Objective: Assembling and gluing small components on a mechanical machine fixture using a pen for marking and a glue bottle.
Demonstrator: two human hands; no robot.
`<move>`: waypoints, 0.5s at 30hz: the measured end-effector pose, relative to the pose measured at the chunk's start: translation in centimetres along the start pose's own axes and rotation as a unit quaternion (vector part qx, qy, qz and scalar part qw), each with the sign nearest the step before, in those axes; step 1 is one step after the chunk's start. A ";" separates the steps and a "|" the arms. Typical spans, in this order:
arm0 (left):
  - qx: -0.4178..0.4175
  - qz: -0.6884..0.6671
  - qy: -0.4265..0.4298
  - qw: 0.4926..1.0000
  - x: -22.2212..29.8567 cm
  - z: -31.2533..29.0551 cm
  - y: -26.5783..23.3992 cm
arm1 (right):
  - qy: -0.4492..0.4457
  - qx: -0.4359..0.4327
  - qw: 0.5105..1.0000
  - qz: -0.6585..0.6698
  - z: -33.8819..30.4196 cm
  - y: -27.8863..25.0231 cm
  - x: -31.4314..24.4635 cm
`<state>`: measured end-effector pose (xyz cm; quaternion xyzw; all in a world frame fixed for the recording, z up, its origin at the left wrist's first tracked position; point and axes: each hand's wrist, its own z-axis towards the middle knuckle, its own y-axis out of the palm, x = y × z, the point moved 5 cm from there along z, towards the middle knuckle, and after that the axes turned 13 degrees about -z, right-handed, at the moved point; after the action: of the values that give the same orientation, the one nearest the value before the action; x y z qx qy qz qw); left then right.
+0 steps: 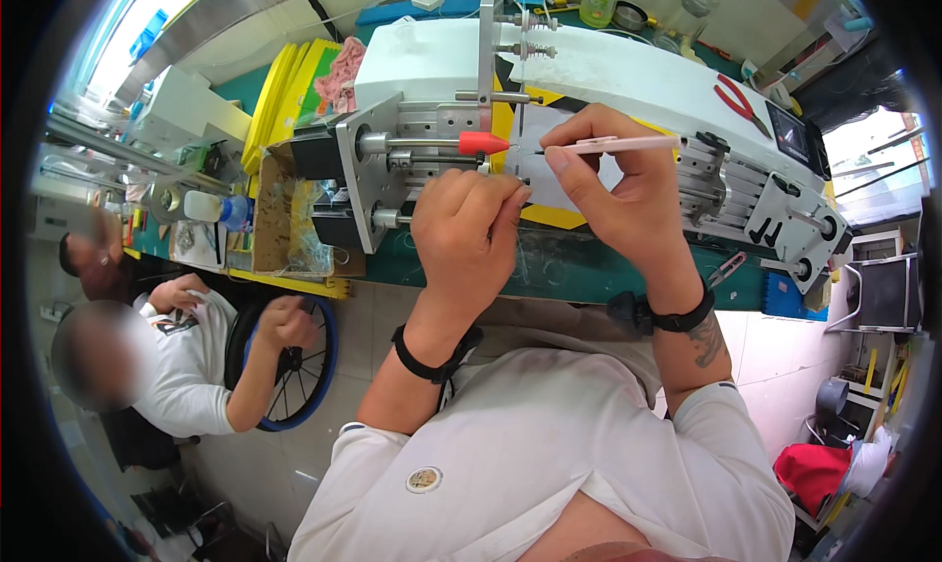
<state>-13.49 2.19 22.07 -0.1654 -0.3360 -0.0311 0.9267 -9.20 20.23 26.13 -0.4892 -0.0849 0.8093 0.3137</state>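
Observation:
My right hand [633,194] holds a slim pink pen-shaped tool [628,144] between thumb and fingers. Its thin dark tip points left, close to the red cone-shaped tip [481,143] on a metal shaft of the bench machine [368,170]. Just below that red tip, my left hand [461,233] is closed, thumb pressed against the curled fingers. What it pinches, if anything, is too small to make out. Between the hands lies a white sheet [535,126] framed by yellow-and-black striped tape.
Red-handled pliers [736,99] lie on the white machine top beside a small dark screen [788,130]. A cardboard box [275,219] and yellow panels [285,91] stand at left. Another person [186,366] sits at the left near a blue-rimmed wheel [319,366]. Tattered threads hang over the green bench mat [569,273].

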 end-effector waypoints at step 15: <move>-0.028 0.035 0.057 0.997 0.4 0.3 0.1 | -0.012 0.050 0.999 0.019 -0.5 0.4 0.8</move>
<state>-13.39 2.42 22.51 -0.2005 -0.2759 -0.0174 0.9399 -9.21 20.28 25.06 -0.4649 -0.0390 0.8239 0.3217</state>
